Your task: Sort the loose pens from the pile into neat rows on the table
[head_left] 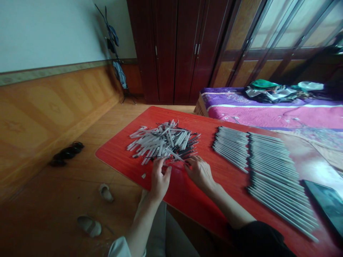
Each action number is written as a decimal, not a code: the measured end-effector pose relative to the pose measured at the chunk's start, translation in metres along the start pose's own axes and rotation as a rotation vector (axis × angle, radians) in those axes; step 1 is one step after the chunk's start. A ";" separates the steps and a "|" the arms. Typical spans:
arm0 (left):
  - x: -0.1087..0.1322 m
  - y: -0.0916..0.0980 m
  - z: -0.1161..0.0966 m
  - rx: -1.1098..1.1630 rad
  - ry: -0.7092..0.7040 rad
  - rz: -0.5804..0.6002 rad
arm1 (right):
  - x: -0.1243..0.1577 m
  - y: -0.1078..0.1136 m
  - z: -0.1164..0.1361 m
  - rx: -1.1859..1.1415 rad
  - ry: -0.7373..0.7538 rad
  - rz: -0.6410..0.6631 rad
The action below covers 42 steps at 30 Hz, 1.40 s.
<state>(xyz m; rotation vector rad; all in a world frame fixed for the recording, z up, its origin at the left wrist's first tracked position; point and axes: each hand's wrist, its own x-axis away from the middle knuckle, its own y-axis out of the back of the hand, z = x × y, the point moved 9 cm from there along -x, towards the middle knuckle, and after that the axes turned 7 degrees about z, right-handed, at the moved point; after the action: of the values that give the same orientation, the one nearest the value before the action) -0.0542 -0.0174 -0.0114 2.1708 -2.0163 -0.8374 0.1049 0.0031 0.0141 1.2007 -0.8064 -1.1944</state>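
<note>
A heap of white tubes (154,141), mixed with thin black rods (187,151), lies on the red table. My left hand (159,180) is at the heap's near edge, thumb and fingers apart; whether its fingertips touch anything there is hard to see. Just to the right, my right hand (199,171) pinches one end of a thin white tube (174,155), which slants up and left over the heap. Farther right, slim white tubes with black ends lie side by side in a shorter row (232,146) and a longer row (278,178).
A dark phone-like device (325,203) lies at the right of the red table (193,200). A small pale scrap (144,176) is near its front edge. Beyond stand a bed (252,116) and dark red wardrobes (177,53). Shoes (89,225) are on the floor at left.
</note>
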 end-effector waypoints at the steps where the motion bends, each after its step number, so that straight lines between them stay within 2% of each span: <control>1: 0.000 0.000 -0.006 -0.059 -0.039 -0.011 | 0.004 0.002 0.004 0.002 0.039 0.015; 4: -0.001 -0.006 -0.015 -0.168 -0.089 0.020 | 0.012 0.006 0.016 0.003 0.132 0.046; 6: -0.002 -0.010 -0.016 -0.188 -0.084 0.044 | 0.014 0.006 0.019 -0.013 0.140 0.052; 8: -0.001 -0.007 -0.017 -0.190 -0.096 0.016 | 0.014 0.005 0.017 -0.051 0.114 0.045; 11: 0.006 0.013 -0.021 -0.284 -0.148 -0.128 | 0.015 0.002 0.005 -0.169 0.051 -0.029; 14: 0.017 0.044 -0.013 -0.590 -0.099 -0.304 | 0.015 -0.004 -0.014 -0.359 -0.028 -0.094; 16: 0.018 0.053 0.003 -0.749 -0.008 -0.256 | 0.014 -0.011 -0.025 -0.482 -0.074 -0.103; 20: 0.015 0.061 0.028 -0.862 0.087 -0.125 | 0.013 -0.014 -0.033 -0.643 -0.112 -0.135; 23: 0.009 0.061 0.027 -0.872 0.085 -0.088 | 0.012 -0.015 -0.035 -0.708 -0.135 -0.139; 31: 0.002 0.064 0.016 -0.757 0.009 -0.144 | 0.013 -0.020 -0.053 -0.885 -0.207 -0.206; 34: 0.005 0.056 0.006 -0.682 -0.055 -0.160 | 0.012 -0.024 -0.061 -0.980 -0.257 -0.221; 36: 0.006 0.041 -0.007 -0.666 -0.103 -0.134 | 0.014 -0.023 -0.065 -1.020 -0.296 -0.245; 39: 0.002 0.005 -0.028 -0.703 -0.172 -0.014 | 0.018 -0.017 -0.069 -1.029 -0.320 -0.319; 42: -0.004 -0.026 -0.039 -0.754 -0.202 0.096 | 0.021 -0.012 -0.069 -1.005 -0.293 -0.376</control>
<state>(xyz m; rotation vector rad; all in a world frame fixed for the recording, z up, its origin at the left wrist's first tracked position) -0.0140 -0.0225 0.0125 1.5963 -1.4825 -1.5346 0.1721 0.0013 -0.0157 0.3393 -0.0916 -1.7991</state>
